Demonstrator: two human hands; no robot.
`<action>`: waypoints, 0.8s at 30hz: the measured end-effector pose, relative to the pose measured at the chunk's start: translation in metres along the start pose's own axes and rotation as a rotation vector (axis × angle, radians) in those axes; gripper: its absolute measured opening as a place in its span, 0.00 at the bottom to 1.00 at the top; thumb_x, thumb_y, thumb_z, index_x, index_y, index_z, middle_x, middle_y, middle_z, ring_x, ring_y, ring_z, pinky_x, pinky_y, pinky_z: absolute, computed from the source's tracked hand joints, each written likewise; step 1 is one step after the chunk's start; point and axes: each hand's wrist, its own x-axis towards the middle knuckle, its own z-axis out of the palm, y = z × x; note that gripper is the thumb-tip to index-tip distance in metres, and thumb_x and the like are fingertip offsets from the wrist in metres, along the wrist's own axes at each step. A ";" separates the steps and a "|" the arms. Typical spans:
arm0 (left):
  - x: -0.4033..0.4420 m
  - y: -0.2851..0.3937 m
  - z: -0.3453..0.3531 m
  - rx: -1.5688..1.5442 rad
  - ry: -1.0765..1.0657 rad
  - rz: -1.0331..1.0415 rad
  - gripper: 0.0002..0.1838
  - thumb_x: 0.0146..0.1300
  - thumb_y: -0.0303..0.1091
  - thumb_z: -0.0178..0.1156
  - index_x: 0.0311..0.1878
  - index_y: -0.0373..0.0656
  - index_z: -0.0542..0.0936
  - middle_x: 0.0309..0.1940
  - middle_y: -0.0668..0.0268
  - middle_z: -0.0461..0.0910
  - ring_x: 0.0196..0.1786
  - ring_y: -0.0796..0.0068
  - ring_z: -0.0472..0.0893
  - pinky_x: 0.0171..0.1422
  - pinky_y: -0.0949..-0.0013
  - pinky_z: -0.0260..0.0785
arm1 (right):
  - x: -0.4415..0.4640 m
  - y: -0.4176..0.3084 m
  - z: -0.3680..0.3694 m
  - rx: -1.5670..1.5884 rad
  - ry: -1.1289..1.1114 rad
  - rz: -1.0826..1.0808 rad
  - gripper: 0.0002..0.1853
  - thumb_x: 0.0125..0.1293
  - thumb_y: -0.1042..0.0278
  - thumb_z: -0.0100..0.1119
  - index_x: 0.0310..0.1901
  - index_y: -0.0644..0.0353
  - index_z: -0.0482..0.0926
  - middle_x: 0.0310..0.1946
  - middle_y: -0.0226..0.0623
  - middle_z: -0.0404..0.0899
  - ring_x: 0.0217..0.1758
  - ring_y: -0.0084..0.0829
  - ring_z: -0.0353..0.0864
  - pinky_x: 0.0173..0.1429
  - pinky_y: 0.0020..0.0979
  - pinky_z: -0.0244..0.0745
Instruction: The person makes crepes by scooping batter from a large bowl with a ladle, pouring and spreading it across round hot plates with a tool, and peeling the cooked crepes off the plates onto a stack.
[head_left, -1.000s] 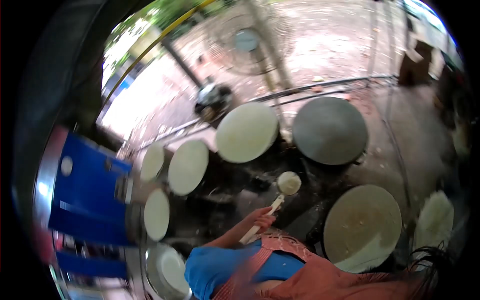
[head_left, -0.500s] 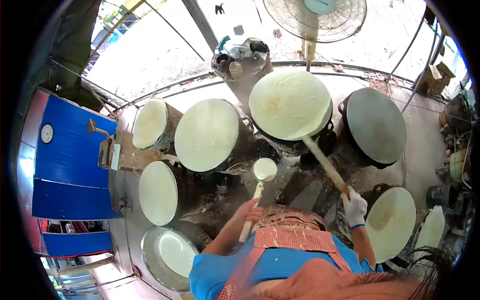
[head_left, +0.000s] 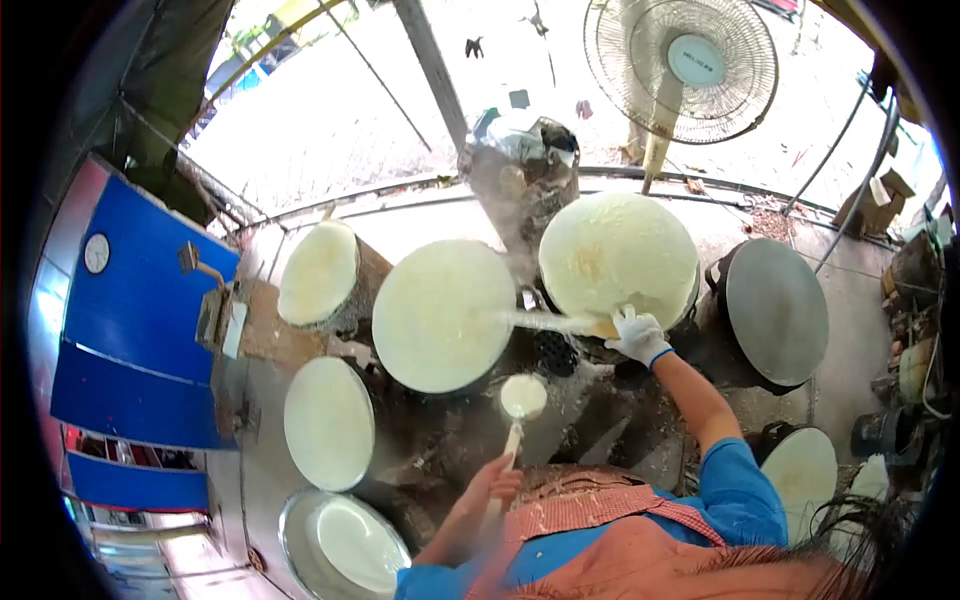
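Note:
My left hand, bare, is wrapped round the pale handle of a ladle whose round bowl holds creamy white liquid. My right hand, in a white glove, grips a long flat stick that points left. The stick's blurred far end lies over the right edge of a wide round pan with a pale surface. Just behind my gloved hand is another round pan, covered with a pale, wrinkled layer that is browner in the middle.
A grey round pan is at the right, a paler one below it. More pale rounds stand left, above a metal basin of white liquid. Behind are a fan and a bin.
The view has shifted. My right hand has swung up and left with the stick, from beside the lower right pan to the wrinkled one. My left hand still holds the ladle.

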 end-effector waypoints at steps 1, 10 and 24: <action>0.000 -0.001 0.001 -0.039 -0.035 -0.051 0.24 0.67 0.51 0.48 0.20 0.47 0.57 0.12 0.74 0.53 0.12 0.84 0.54 0.14 0.78 0.49 | 0.009 0.006 0.000 0.006 -0.013 -0.061 0.27 0.51 0.47 0.60 0.47 0.59 0.73 0.38 0.46 0.75 0.32 0.43 0.80 0.35 0.38 0.74; 0.022 0.045 -0.018 -0.081 -0.069 -0.277 0.25 0.67 0.53 0.47 0.20 0.45 0.60 0.11 0.70 0.56 0.12 0.77 0.56 0.16 0.72 0.53 | 0.091 0.112 -0.068 0.339 0.219 0.074 0.16 0.53 0.58 0.55 0.37 0.61 0.78 0.32 0.48 0.80 0.34 0.46 0.79 0.40 0.43 0.72; 0.079 0.061 0.006 0.189 -0.048 -0.185 0.15 0.70 0.44 0.45 0.39 0.40 0.70 0.19 0.69 0.61 0.13 0.81 0.57 0.15 0.76 0.53 | -0.052 0.291 -0.235 1.080 0.831 0.657 0.08 0.55 0.64 0.57 0.28 0.60 0.77 0.17 0.29 0.74 0.13 0.20 0.67 0.16 0.24 0.62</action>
